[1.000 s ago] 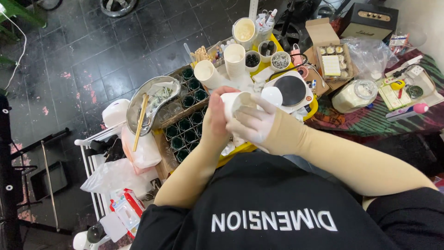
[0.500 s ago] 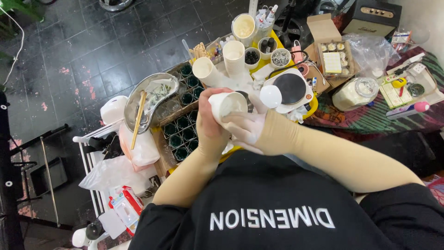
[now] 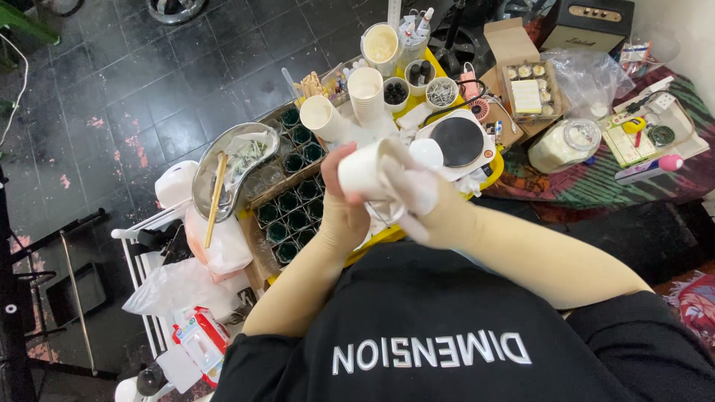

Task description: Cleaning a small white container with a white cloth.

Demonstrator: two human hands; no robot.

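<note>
Change since earlier: small white paper cup (image 3: 363,171) lifted a little higher and tipped further onto its side than half a second ago; both hands drawn closer together over the front edge of the tray.
Left hand (image 3: 344,212): closed around the base end of the white cup, fingers curled up behind it, forearm rising from below.
Right hand (image 3: 417,195): covered in a pale glove or cloth (hard to tell which), pressed against the open end of the cup; grip firm on that cloth and on the cup's mouth.
Cup position: held in the air between the two hands, above the yellow tray (image 3: 497,159), just in front of the round black hot plate (image 3: 456,141).
Nearby: dark crate of green glass jars (image 3: 292,212) to the left of the hands; oval metal dish (image 3: 227,167) with a wooden stick (image 3: 214,197) lying across it; stack of white paper cups (image 3: 366,95) behind; clear lidded jar of white granules (image 3: 563,144) to the right; open cardboard box (image 3: 525,82) beyond it.
Hidden: inside of the held cup blocked by the right hand; near part of the tray covered by arms and black shirt (image 3: 447,335).
Cut off: elbows and lower body out of frame; white wire rack (image 3: 145,260) only partly seen.
Unclear: contents of the small dark bowls near the stack.
</note>
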